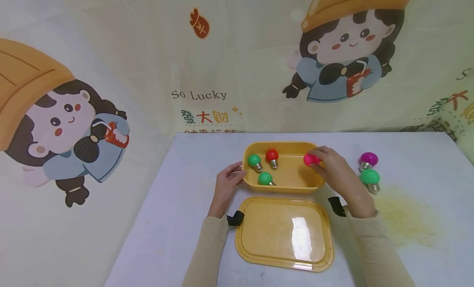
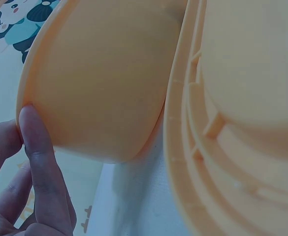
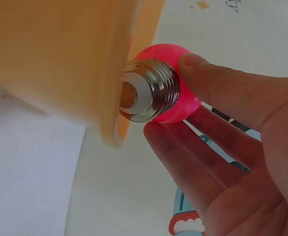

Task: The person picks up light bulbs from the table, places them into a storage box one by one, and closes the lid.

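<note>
A yellow plastic box [image 1: 289, 189] stands on the table with two green light bulbs [image 1: 254, 160] and a red light bulb [image 1: 272, 155] lying in its left half. My left hand [image 1: 226, 186] holds the box's left end, thumb against the wall and fingers at the rim in the left wrist view. Over the box's right end, my right hand [image 1: 335, 170] pinches a pink light bulb [image 3: 176, 83] by its round part. In the right wrist view its silver screw base sits close to the box rim; whether they touch I cannot tell.
On the table [image 1: 166, 221] right of the box lie a purple light bulb [image 1: 369, 158] and another green light bulb [image 1: 370, 176]. The yellow lid [image 1: 274, 233] lies in front of the box. A printed cloth [image 1: 259, 73] hangs behind.
</note>
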{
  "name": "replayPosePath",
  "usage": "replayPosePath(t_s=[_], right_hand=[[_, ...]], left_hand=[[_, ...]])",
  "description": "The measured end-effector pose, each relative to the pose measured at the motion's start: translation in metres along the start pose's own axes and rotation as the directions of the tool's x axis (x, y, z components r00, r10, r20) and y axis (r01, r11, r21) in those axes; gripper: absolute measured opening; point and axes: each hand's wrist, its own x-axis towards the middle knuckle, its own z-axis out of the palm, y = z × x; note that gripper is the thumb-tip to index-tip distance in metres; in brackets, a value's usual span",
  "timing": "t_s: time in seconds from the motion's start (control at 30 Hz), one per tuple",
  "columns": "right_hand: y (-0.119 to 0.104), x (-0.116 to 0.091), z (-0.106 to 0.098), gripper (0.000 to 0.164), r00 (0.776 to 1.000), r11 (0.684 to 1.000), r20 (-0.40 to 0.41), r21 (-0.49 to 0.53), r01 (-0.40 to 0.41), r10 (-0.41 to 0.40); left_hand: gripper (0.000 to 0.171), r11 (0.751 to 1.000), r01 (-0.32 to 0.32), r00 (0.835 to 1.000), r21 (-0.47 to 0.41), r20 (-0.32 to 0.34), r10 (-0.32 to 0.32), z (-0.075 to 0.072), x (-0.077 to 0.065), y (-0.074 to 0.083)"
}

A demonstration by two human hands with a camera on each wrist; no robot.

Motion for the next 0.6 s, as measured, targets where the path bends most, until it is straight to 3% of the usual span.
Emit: replayPosePath(t_s=[0.13, 0.6], right_hand=[[-0.001, 0.002, 0.006, 0.033, 1.000, 1.000, 0.010, 0.008, -0.010, 0.010], [0.001, 0.011, 0.038, 0.030, 0.997, 0.997, -0.024, 0.016, 0.076, -0.075]], left_hand=[[0.041, 1.000, -0.005, 1.000, 0.002, -0.008, 0.005, 0.000, 0.002, -0.002], [0.040, 1.000, -0.026, 1.000, 0.011, -0.011, 0.026, 0.001, 0.001, -0.003]])
